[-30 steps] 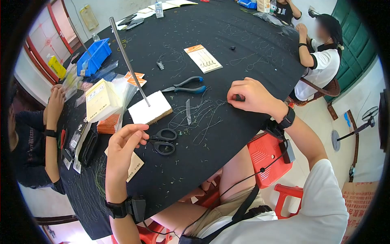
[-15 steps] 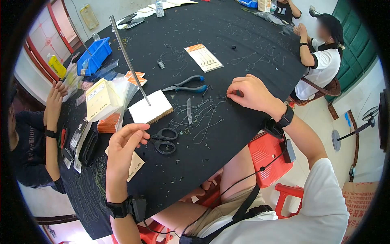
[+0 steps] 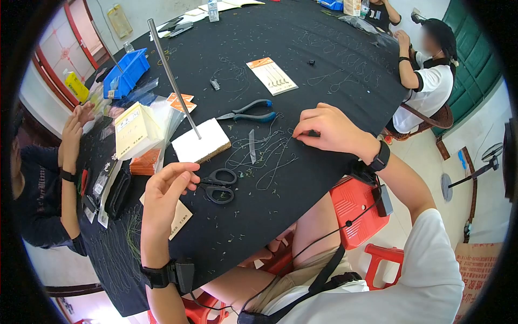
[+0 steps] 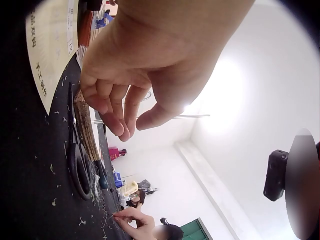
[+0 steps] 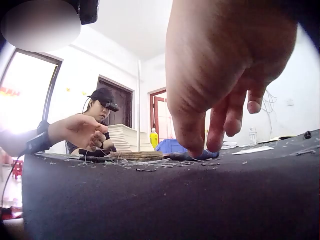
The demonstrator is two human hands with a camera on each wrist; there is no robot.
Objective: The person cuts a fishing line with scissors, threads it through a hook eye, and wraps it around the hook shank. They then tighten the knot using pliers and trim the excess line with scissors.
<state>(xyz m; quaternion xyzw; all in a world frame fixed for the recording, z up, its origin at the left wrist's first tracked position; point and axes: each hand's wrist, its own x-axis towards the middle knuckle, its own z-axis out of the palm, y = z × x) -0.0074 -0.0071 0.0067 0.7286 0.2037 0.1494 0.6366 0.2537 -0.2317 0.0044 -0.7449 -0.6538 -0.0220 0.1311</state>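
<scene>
My left hand (image 3: pixel 164 197) hovers just left of the black scissors (image 3: pixel 218 186), its fingers loosely bent. The left wrist view shows a gap between the thumb and fingers of this hand (image 4: pixel 145 75), with nothing visible in it. At the right end of the tangled grey threads (image 3: pixel 264 154), my right hand (image 3: pixel 332 129) has its thumb and index fingertips together at the table, pinching a fine thread. From the right wrist, this hand (image 5: pixel 225 85) points down with its fingertips low over the black cloth (image 5: pixel 165 200). The pinched thread is barely visible.
A metal rod (image 3: pixel 172 78) rises from a white-topped block (image 3: pixel 202 140). Blue-handled pliers (image 3: pixel 251 113) lie behind the threads, a hook card (image 3: pixel 271 76) farther back. Card stacks (image 3: pixel 137 132) and a blue bin (image 3: pixel 127 73) stand left. People sit at the left and far right.
My right hand has moved slightly left, toward the threads, and its fingertips have come to the thread end. My left hand has stayed nearly still.
</scene>
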